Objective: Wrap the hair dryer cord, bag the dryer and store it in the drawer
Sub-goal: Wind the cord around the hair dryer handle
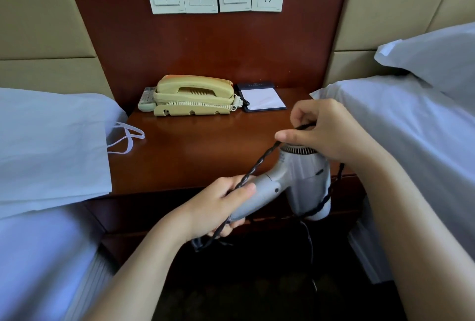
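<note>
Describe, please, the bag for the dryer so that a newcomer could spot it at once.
Start at the dark wooden nightstand between the two beds. The bag lies flat on the left bed, its handle end overlapping the nightstand's left edge. It is pale like the sheets, but its two white loop handles lying on the dark wood set it apart.

Grey dryer (295,179), black twisted cord (257,166) around it
</note>
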`<state>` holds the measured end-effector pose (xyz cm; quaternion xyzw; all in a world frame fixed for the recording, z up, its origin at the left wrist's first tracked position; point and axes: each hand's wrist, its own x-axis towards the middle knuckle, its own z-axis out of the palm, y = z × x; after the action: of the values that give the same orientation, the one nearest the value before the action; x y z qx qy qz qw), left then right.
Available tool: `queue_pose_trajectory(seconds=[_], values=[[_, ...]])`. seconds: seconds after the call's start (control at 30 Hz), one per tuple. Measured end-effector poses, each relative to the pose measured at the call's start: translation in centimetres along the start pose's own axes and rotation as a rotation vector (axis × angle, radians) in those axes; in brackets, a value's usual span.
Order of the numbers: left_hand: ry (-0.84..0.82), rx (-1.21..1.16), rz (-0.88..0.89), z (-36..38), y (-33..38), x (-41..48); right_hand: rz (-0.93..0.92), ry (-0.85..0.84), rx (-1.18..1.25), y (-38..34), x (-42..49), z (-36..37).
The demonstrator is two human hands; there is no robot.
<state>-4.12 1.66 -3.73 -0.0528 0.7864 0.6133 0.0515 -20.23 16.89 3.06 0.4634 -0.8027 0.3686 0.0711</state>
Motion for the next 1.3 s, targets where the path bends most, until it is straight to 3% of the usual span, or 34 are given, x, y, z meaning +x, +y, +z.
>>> queue_pose_trajectory(seconds=[0.27, 0.47, 0.57, 0.7, 0.87, 1.03, 1.17, 1.3], values=[[-0.11, -0.136, -0.016, -0.4, 0.0, -0.9, 0.229, -0.25, 0.628, 3.7, -0.5, 0.0], [-0.135, -0.433, 0.058, -1.9, -0.3, -1.4, 0.393, -0.303, 0.809, 5.4, -1.3, 1.0], [-0.05, -0.563, 0.125, -3.1, -0.2, -1.1, 0.476, -0.38, 0.827, 4.7, -1.2, 1.7], [0.235, -0.633, 0.172, -4.2, 0.1, -0.3, 0.531, -0.498, 0.83, 4.0, -0.5, 3.0], [0.56, -0.615, 0.189, -5.1, -0.1, 0.6, 0.402, -0.667, 0.716, 1.3, -0.8, 3.9], [0.752, -0.709, 0.215, -6.2, -0.1, 0.7, 0.249, -0.824, 0.506, -2.0, -1.7, 2.6], [0.892, -0.51, 0.14, -6.9, -0.8, 0.5, -0.065, -0.545, 0.003, -4.4, -1.7, 2.2], [0.874, -0.117, 0.102, -7.1, -1.7, 0.3, -0.242, -0.261, -0.172, -5.6, -1.3, 2.6]])
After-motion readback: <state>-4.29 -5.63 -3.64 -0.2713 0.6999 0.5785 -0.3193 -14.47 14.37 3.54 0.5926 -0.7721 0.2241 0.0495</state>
